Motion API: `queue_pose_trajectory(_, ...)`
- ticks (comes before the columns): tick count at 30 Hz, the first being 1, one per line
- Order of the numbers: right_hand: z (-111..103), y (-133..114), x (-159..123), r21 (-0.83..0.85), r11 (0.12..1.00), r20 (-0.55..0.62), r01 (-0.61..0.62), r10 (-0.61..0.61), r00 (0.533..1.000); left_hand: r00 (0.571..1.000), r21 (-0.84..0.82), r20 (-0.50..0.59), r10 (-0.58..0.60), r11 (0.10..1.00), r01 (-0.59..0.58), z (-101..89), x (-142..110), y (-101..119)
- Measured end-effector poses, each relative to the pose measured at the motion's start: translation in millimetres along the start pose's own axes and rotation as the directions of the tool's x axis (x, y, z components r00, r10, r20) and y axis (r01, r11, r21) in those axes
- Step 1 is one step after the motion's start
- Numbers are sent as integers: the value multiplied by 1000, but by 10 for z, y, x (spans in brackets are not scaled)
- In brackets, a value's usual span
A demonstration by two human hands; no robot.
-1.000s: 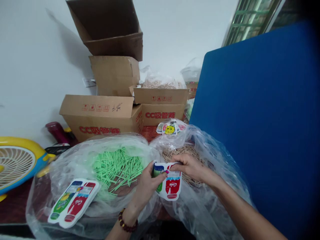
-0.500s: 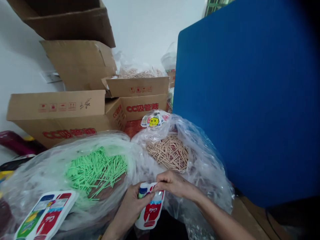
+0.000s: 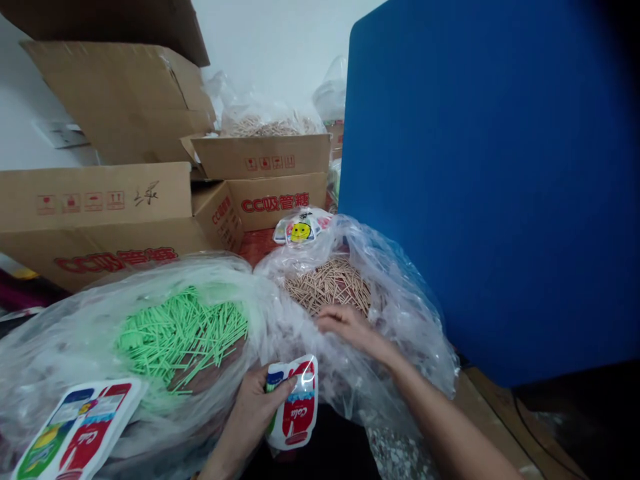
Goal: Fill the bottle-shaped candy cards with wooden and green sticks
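My left hand (image 3: 253,403) is closed around one edge of a small printed pouch (image 3: 299,410), its thumb across the front. The pouch shows a red cola bottle and the word Cola, with a blue and green part half hidden by the fingers. My right hand (image 3: 347,327) is over the near edge of the thin brown sticks (image 3: 325,287), its fingers loosely bent and apart from the pouch; nothing shows in them. Those sticks lie in an opened clear plastic bag (image 3: 410,313). Green sticks (image 3: 185,333) fill another opened bag left of my hands.
More printed pouches (image 3: 77,430) lie at the lower left on the plastic. Behind the bags are pouches with a yellow smiling face (image 3: 301,231). Cardboard boxes (image 3: 110,247) stand at the back, one holding bagged sticks (image 3: 273,125). A large blue panel (image 3: 480,200) blocks the right side.
My right hand has let go of the pouch's top and moved up to the brown sticks. My left hand still holds the pouch, slightly further left. The camera view has shifted a little.
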State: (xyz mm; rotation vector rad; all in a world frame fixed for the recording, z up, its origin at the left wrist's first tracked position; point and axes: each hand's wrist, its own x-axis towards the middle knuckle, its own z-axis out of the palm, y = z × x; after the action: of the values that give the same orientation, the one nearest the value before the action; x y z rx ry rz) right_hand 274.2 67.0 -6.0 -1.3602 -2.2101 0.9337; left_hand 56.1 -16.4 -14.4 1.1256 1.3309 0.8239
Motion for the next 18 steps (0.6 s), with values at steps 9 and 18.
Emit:
queue_pose_trajectory(9, 27, 478, 509, -571, 789, -60, -225, 233, 971, 998, -48, 60, -6, 999, 9, -10, 32, -354)
queue_pose_trajectory(18, 151, 516, 592, -646, 737, 0, -200, 262, 965, 999, -72, 45, -21, 997, 25, -65, 40, -400)
